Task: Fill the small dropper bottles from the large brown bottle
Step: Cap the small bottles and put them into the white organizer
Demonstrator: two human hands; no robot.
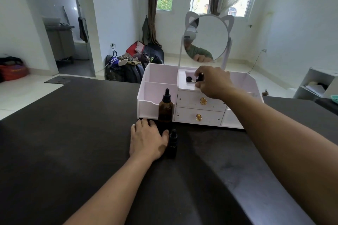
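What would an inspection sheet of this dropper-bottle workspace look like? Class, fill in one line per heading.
Surface: dark table, bare where visible.
Job's things: large brown bottle upright, capped, in front of the white organizer; small dropper bottle upright beside the left hand; a second small dark bottle at the organizer's top compartment.
Clutter: small dark round item in that compartment.
Grippers: left hand flat on the table; right hand grips the second bottle.
Cables: cord at a far wall socket.
Surroundings: cat-ear mirror, pile of bags, windows.
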